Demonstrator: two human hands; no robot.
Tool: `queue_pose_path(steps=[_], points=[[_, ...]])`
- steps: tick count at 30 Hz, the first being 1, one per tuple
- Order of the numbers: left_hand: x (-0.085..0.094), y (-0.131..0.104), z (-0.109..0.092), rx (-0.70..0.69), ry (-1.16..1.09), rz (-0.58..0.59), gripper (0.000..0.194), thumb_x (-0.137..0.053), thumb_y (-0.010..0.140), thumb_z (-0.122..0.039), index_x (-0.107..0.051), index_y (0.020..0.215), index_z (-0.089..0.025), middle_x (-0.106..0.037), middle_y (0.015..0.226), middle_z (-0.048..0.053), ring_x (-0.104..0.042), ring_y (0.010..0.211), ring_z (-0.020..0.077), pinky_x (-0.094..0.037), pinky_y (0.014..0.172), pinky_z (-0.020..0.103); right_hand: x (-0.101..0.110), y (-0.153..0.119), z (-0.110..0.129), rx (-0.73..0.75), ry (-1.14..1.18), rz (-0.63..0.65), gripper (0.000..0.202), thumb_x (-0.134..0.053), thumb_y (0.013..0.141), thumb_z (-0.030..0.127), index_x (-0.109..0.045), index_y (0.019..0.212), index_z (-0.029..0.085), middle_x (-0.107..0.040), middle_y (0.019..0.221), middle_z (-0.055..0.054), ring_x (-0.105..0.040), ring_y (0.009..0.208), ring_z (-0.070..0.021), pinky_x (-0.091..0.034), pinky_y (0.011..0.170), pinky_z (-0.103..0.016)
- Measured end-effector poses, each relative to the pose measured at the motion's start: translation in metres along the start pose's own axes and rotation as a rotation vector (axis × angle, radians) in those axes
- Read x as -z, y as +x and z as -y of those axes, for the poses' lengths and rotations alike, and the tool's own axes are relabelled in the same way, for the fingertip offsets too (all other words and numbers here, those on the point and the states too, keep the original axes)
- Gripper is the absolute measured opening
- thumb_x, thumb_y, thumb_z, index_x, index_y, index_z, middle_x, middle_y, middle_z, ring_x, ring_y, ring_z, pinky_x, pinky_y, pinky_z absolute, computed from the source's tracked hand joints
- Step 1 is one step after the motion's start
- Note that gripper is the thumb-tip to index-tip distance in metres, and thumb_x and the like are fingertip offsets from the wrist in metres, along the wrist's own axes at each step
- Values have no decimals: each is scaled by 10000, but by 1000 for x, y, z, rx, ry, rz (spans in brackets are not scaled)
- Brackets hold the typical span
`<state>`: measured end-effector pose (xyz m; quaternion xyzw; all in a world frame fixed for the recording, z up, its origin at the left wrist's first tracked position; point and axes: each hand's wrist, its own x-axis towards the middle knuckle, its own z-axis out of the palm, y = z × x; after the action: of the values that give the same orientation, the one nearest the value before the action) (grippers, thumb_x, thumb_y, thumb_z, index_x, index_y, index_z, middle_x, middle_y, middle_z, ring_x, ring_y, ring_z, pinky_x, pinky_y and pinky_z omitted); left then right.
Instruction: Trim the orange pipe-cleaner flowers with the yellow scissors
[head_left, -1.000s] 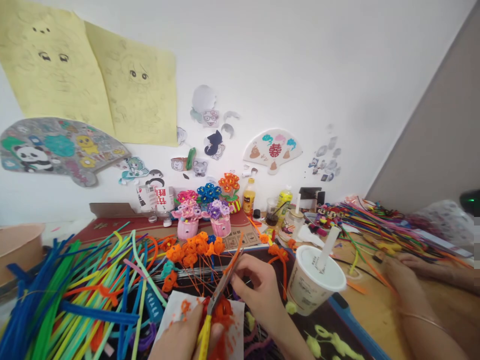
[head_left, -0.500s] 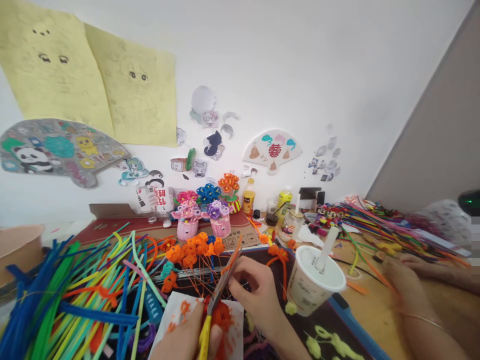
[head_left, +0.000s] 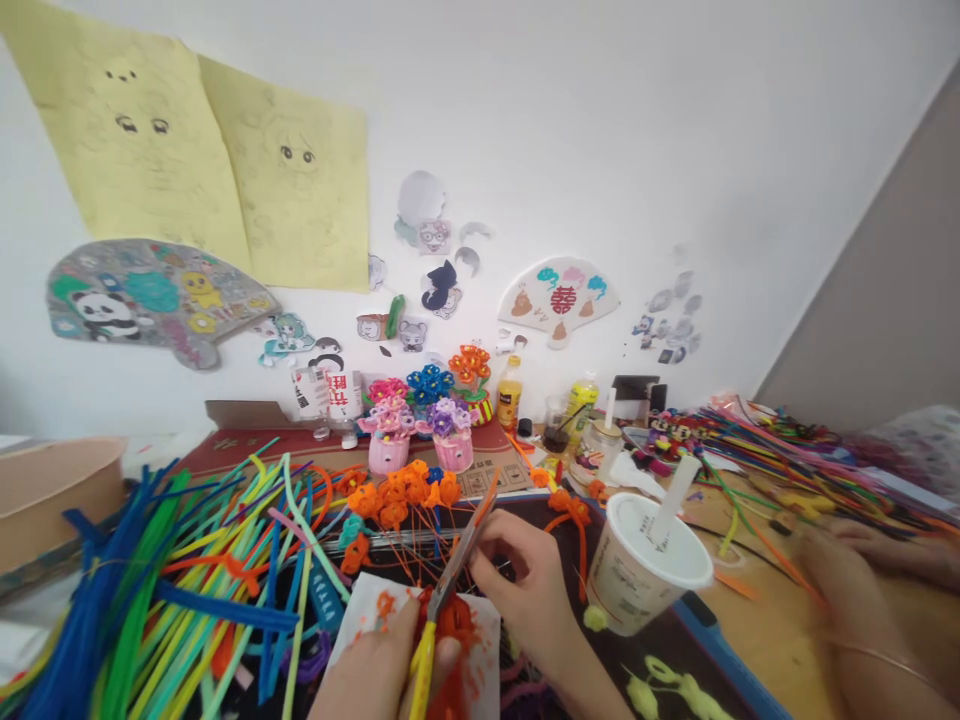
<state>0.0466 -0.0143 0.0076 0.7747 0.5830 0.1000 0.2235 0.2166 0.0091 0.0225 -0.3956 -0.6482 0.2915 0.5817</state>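
My left hand (head_left: pixel 371 665) is closed around the yellow handles of a pair of scissors (head_left: pixel 423 665), whose blades point up and to the right. Beside the blades, my right hand (head_left: pixel 529 585) pinches with thumb and forefinger; an orange pipe cleaner (head_left: pixel 489 492) sticks up along the blades at its fingertips, mostly hidden. Below both hands lies a white sheet of paper (head_left: pixel 360 625) strewn with orange fuzz and an orange fuzzy heap (head_left: pixel 459 625). Just behind stands a cluster of orange pipe-cleaner flowers (head_left: pixel 397 495) on thin stems.
Bundles of coloured pipe cleaners (head_left: pixel 225 560) cover the left side. A lidded cup with a straw (head_left: pixel 649 570) stands right of my right hand. Finished flower pots (head_left: pixel 454 450) and bottles (head_left: pixel 509 392) line the wall. At far right another person's hands (head_left: pixel 832 560) rest over the wooden table.
The view has shifted slightly, so everything sits a little further right. Both hands and the scissors keep nearly the same pose.
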Motion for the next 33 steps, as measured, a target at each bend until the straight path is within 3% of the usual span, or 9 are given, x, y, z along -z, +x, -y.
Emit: queue_pose_path(steps=[11, 16, 23, 28, 33], points=[[4, -9, -6, -8, -7, 2, 315, -327, 913, -350, -582, 1041, -217, -772, 874, 87, -730, 841, 278, -483, 673, 310, 3, -1, -1, 41, -62, 35, 161, -557, 819, 150, -609, 667, 165, -598, 676, -24, -539, 618, -157, -437, 581, -262], [2, -4, -2, -10, -17, 19, 354, -325, 919, -361, -596, 1081, -201, -759, 735, 80, -729, 721, 256, -469, 623, 289, 1, -1, 1, 41, -36, 38, 150, -563, 807, 135, -601, 666, 172, -598, 689, -15, -545, 631, -149, -439, 591, -252], [1, -1, -1, -19, -43, 18, 392, -298, 934, -393, -621, 1058, -209, -757, 716, 67, -723, 677, 223, -454, 600, 264, 1, 2, 1, 34, -30, 17, 146, -568, 802, 142, -591, 661, 176, -597, 688, -12, -547, 639, -150, -450, 603, -255], [6, -8, -8, -57, -21, 0, 341, -302, 920, -356, -569, 1066, -203, -766, 914, 91, -723, 813, 241, -463, 661, 285, 3, 1, 2, 19, -60, 38, 146, -553, 808, 157, -590, 668, 175, -600, 696, -20, -541, 630, -154, -445, 595, -262], [4, -9, -11, -4, 35, 1, 314, -352, 906, -360, -558, 1074, -193, -763, 884, 97, -721, 791, 260, -458, 622, 290, 2, -2, -2, 15, -90, 76, 160, -548, 824, 170, -566, 665, 182, -567, 681, -14, -520, 630, -158, -438, 590, -260]])
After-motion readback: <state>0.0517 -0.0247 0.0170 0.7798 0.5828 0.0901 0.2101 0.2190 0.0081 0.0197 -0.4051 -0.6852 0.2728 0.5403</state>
